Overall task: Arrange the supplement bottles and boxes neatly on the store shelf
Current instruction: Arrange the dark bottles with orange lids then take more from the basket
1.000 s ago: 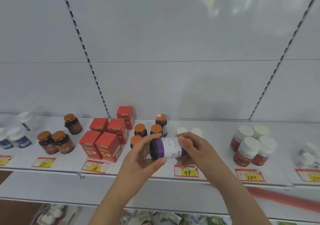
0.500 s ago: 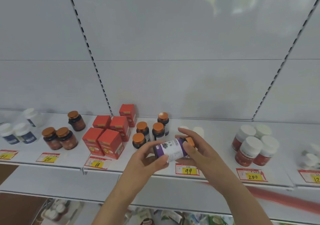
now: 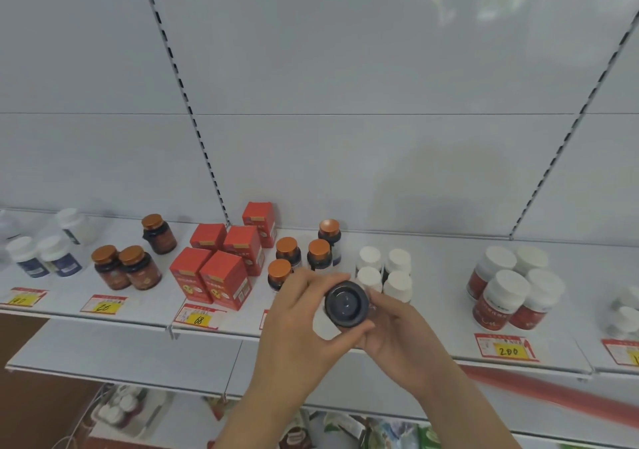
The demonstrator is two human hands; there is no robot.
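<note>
Dark bottle [image 3: 346,304] is held in front of the shelf [image 3: 432,269], dark round end turned toward the camera, above the front edge. It is gripped by both hands: left hand [image 3: 304,324] fingers curled round its left side, right hand [image 3: 397,331] fingers wrapped round from the right and beneath. It is not yet set down.

Much of the shelf looks sorted already, as a judgement. Red boxes [image 3: 221,269] are grouped in rows, though one at the back is set apart from the block. Orange-capped dark bottles [image 3: 304,255] are clustered just right of the boxes, loosely, not in straight rows. Four white-capped bottles [image 3: 385,272] are stood in a square behind the hands. Red bottles with white caps [image 3: 508,289] are grouped well to the right. Brown jars [image 3: 128,265] and blue-labelled bottles [image 3: 41,258] are placed at left, a few singles standing behind them.

Left to do, by estimate: held bottle to be placed with its matching group, probably the orange-capped cluster; stragglers to be lined up. Label of the held bottle cannot be read.
</note>
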